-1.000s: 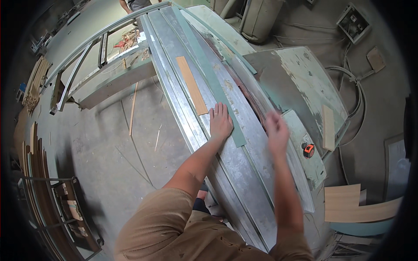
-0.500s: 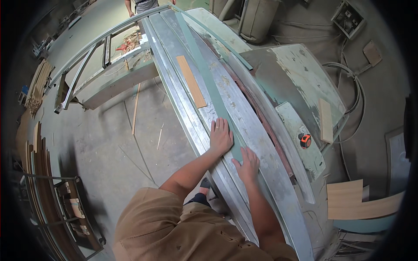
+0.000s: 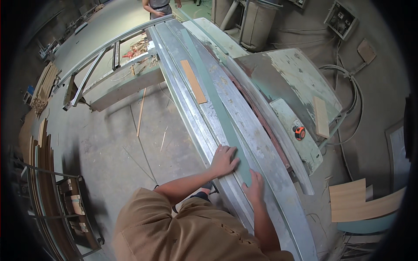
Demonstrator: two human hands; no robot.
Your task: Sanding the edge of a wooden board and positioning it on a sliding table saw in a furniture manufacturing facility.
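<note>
Hands first: our left hand [image 3: 224,160] lies flat, fingers spread, pressing on the near end of the green strip [image 3: 220,104], and our right hand [image 3: 254,188] sits just behind it, palm down with fingers close together, at the strip's very end. Neither hand pinches anything; both bear down and steady it from above. We judge they are set this way so the strip stays tight to the metal table [image 3: 261,143] and cannot lift or wander sideways.

The strip runs lengthwise along the table, from our hands away toward the far end. Its line follows the table's rails, which suggests it is being kept square to the machine's travel. A short wooden slat [image 3: 193,81] rests farther up, just left of the strip and apparently touching its edge, well away from our hands.

To the right, on the green machine top [image 3: 287,78], lie an orange tape measure [image 3: 299,132] and a small wood block [image 3: 321,116], set aside out of the way. Another person [image 3: 159,6] stands at the far end. Wood offcuts [image 3: 361,202] lie on the floor at right, and stacked boards [image 3: 41,150] stand along the left.
</note>
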